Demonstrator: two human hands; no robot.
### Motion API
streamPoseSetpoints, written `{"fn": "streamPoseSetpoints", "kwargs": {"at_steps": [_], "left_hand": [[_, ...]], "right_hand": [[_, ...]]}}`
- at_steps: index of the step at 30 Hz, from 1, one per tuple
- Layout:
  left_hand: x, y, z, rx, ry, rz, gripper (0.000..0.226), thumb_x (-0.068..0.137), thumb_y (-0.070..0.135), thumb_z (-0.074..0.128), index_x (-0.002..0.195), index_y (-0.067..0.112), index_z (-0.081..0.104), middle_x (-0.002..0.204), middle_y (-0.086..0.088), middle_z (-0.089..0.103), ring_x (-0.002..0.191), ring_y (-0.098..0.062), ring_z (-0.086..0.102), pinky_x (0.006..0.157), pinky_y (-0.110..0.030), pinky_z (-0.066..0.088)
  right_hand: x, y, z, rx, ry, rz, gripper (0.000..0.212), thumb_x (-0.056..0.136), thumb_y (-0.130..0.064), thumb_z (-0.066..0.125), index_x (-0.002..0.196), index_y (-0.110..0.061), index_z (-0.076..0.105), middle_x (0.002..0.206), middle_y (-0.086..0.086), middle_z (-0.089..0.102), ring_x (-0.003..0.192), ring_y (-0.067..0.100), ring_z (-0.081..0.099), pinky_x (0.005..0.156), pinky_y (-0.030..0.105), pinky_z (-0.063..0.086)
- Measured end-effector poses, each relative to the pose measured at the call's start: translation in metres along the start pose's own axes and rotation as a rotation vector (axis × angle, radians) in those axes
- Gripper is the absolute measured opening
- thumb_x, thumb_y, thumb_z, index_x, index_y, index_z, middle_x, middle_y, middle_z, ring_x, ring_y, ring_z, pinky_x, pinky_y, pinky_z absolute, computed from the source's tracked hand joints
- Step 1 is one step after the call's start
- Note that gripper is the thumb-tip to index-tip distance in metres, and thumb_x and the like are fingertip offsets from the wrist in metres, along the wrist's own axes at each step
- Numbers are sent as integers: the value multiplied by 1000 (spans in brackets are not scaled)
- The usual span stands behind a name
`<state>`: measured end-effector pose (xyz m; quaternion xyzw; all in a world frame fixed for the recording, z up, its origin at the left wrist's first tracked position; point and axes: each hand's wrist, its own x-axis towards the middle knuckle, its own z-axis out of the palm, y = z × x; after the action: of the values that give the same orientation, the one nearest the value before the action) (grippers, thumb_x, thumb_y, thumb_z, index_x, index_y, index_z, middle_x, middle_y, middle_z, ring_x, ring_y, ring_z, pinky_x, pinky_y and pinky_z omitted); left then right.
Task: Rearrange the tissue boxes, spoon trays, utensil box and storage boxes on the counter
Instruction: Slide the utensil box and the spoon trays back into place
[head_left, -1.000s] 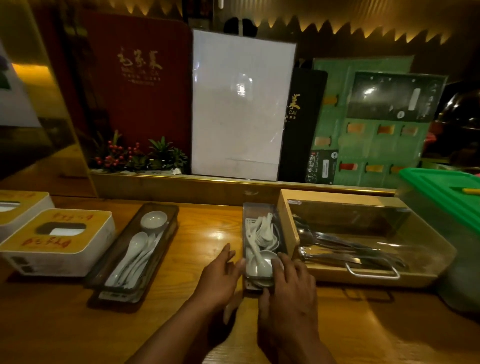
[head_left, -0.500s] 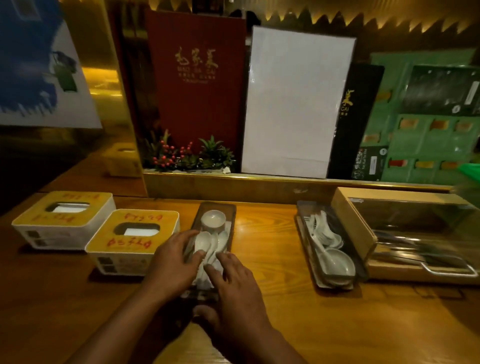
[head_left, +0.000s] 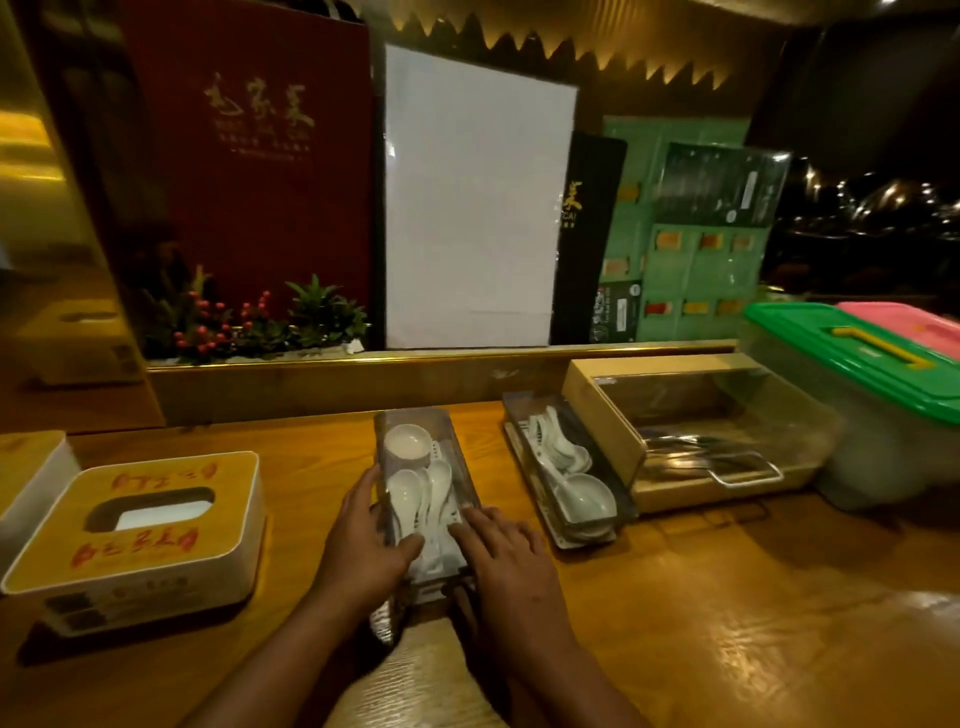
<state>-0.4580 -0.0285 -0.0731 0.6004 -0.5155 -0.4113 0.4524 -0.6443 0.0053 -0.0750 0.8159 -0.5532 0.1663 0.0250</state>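
A clear spoon tray (head_left: 457, 452) with white spoons and a small dish lies lengthwise on the wooden counter (head_left: 727, 597). My left hand (head_left: 366, 540) grips its left side and my right hand (head_left: 501, 551) its right side near the front end. A second spoon tray (head_left: 519, 421) sits to the right, against a wooden utensil box (head_left: 597, 415) with a clear lid and metal cutlery. A yellow-topped tissue box (head_left: 140, 525) stands at the left, and another tissue box (head_left: 31, 467) is cut off by the left edge. A green-lidded storage box (head_left: 852, 364) stands at the far right.
Behind the counter's raised ledge (head_left: 415, 374) stand a red menu (head_left: 249, 156), a white board (head_left: 472, 197), a green menu board (head_left: 685, 244) and a small plant with red berries (head_left: 249, 322). A pink lid (head_left: 904, 322) shows behind the green one.
My hands left the right spoon tray and took hold of the left one. That tray now lies farther right, away from the tissue box and closer to the second tray.
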Motion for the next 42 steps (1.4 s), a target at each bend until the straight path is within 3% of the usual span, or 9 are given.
{"fn": "streamPoseSetpoints", "kwargs": {"at_steps": [2,5,9,14,17,21,32,37,42], "left_hand": [[1,5,20,-67,-39,-2,100,80,1,82,157,35,27,147,5,51,131,-15,51,101,-49,54],[4,13,45,-83,-64,-4,96,82,2,80,157,33,29,136,12,53,129,-13,51,104,-47,51],[14,19,64,-86,-64,-13,92,82,0,79,154,34,34,130,11,59,125,-16,57,102,-47,53],[28,30,75,-111,-112,-23,87,84,-7,74,139,47,34,111,30,58,107,-1,61,81,-23,58],[35,31,79,-151,-129,-66,87,83,-7,74,148,40,41,116,24,62,118,-16,62,87,-37,61],[40,28,84,-216,-117,-118,91,84,-8,72,153,39,37,131,6,64,119,-22,63,88,-51,60],[48,27,83,-262,-140,-119,95,80,-17,67,151,40,41,133,-1,65,117,-24,66,89,-52,60],[48,30,83,-286,-133,-121,94,80,-20,65,150,39,42,130,5,64,118,-22,64,88,-51,60],[47,30,82,-313,-136,-126,94,79,-21,65,148,39,43,129,8,64,119,-24,64,87,-50,61]], "right_hand": [[-3,20,-6,-53,-25,11,61,82,-47,60,140,-28,51,147,0,55,137,26,50,109,51,42],[-3,43,-13,-106,-45,20,69,75,-50,69,138,-29,53,144,0,59,134,27,53,111,48,28],[-1,65,-16,-134,-56,37,76,64,-48,84,134,-27,62,138,-1,64,130,28,57,113,49,37],[4,82,-10,-120,-59,63,72,68,-46,83,135,-27,62,140,-1,62,132,27,55,112,49,24],[5,86,-8,-90,-45,82,71,68,-49,83,133,-29,63,139,-3,63,130,24,57,109,45,22],[6,87,-7,-56,-15,92,74,64,-46,88,131,-28,65,135,-3,66,128,22,59,107,43,24],[7,88,-4,-32,-7,98,75,61,-41,91,131,-30,64,134,-5,66,128,22,58,108,43,25],[10,89,-11,-23,-32,96,75,60,-41,92,129,-33,65,132,-6,67,126,22,60,101,48,50],[9,92,-12,-16,-36,85,74,64,-43,90,132,-36,62,135,-9,65,126,19,59,98,45,51]]}}
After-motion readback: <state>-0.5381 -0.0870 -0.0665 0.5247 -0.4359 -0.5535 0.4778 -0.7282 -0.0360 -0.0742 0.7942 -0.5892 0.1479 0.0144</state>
